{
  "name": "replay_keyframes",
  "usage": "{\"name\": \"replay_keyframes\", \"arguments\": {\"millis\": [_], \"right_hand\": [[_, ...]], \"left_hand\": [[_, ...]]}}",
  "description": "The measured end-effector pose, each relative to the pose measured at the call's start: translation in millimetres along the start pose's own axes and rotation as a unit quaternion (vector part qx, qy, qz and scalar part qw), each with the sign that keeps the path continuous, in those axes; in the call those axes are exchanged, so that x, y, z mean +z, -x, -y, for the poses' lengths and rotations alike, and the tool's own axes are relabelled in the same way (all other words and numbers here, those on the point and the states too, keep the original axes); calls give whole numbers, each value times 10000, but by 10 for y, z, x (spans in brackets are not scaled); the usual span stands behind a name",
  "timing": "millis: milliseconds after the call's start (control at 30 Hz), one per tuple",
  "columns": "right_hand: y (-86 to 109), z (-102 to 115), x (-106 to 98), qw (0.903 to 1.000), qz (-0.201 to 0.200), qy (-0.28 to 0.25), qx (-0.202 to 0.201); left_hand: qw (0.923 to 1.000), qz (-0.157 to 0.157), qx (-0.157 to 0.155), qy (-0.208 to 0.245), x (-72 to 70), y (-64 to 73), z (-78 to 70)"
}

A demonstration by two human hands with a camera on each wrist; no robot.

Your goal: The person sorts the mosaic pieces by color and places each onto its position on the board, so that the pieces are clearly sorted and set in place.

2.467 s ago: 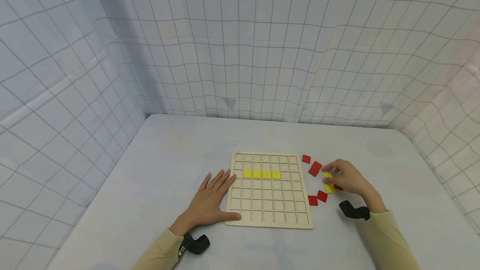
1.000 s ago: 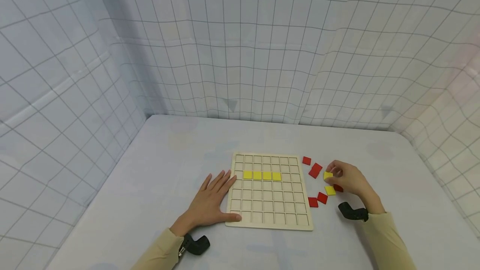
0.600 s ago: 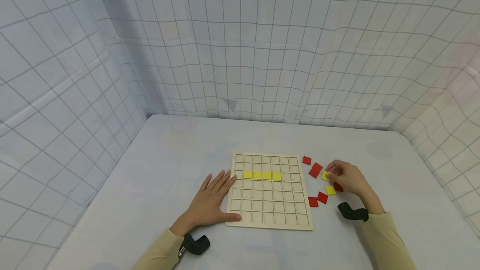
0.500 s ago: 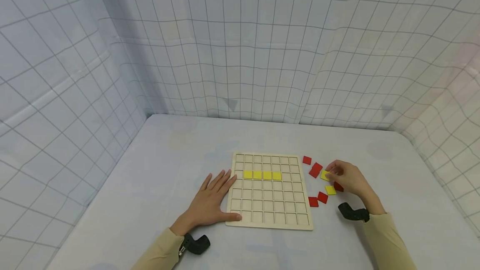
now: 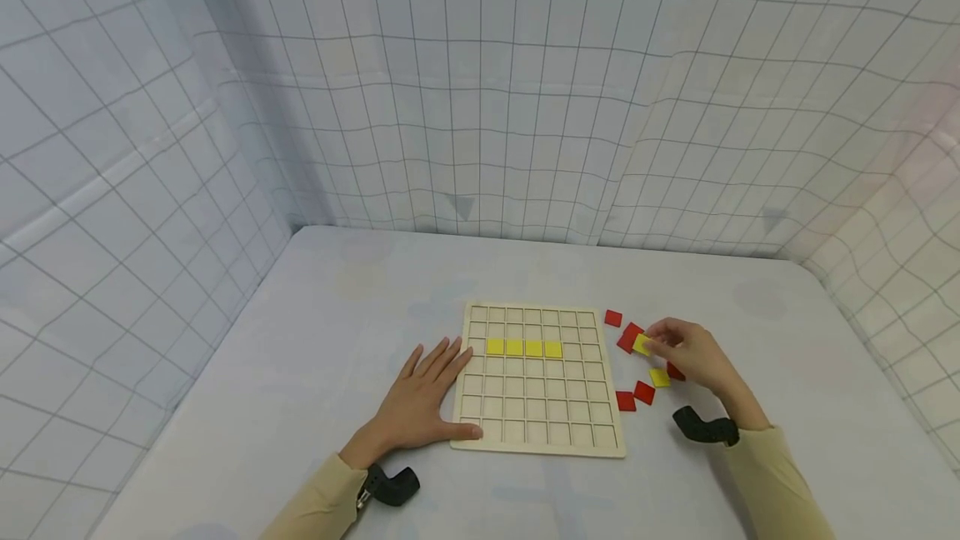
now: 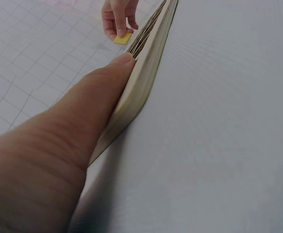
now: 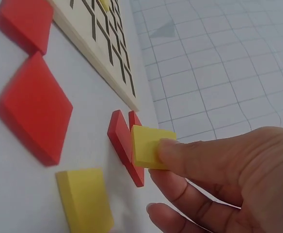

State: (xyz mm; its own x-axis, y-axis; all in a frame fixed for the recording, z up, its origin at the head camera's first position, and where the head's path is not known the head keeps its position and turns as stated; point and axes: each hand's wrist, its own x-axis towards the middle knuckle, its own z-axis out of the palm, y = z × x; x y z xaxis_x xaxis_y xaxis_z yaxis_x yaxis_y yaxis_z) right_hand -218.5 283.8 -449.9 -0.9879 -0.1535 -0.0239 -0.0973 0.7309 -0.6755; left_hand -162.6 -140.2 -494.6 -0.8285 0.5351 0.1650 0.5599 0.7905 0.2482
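My right hand [image 5: 693, 352] pinches a yellow square tile [image 7: 147, 145] between thumb and fingers, lifted off the table right of the wooden grid board [image 5: 525, 411]. Below it lies a second yellow tile [image 5: 659, 377]. Red tiles [image 7: 35, 109] are scattered about that hand, one partly under it. With fingers spread, my left hand [image 5: 416, 407] rests at the board's left edge; the thumb and some fingertips lie on its rim. A row of several yellow tiles [image 5: 523, 348] fills cells in the board's upper part. In the left wrist view, the thumb [image 6: 93, 92] presses on the board's edge.
Red tiles [image 5: 626, 401] lie close to the board's right edge, and another red tile [image 5: 613, 318] sits near its upper right corner. A white cloth with a grid of lines [image 5: 480, 90] stands behind and beside the white table [image 5: 360, 290].
The right hand has taken hold of a yellow tile from beside the other one, raised it and shifted it slightly left towards the board. The left hand stays in place.
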Motion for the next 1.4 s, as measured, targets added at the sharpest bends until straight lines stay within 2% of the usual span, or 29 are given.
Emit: {"name": "replay_keyframes", "arguments": {"millis": [400, 600, 1000, 1167, 1400], "right_hand": [[-63, 188, 157, 9990, 16, -245, -361], [-92, 293, 267, 9977, 70, -245, -622], [-165, 456, 460, 9953, 264, -358, -863], [-193, 506, 514, 9932, 303, -286, -1091], [-204, 554, 553, 9932, 379, -265, -1069]], "left_hand": [[10000, -26, 13, 1, -1, 0, 5], [10000, -25, 12, 0, -8, -4, -1], [9999, -129, 72, 28, 15, -6, 7], [10000, -61, 33, 11, 8, -4, 2], [10000, -56, 32, -9, 6, -3, -1]]}}
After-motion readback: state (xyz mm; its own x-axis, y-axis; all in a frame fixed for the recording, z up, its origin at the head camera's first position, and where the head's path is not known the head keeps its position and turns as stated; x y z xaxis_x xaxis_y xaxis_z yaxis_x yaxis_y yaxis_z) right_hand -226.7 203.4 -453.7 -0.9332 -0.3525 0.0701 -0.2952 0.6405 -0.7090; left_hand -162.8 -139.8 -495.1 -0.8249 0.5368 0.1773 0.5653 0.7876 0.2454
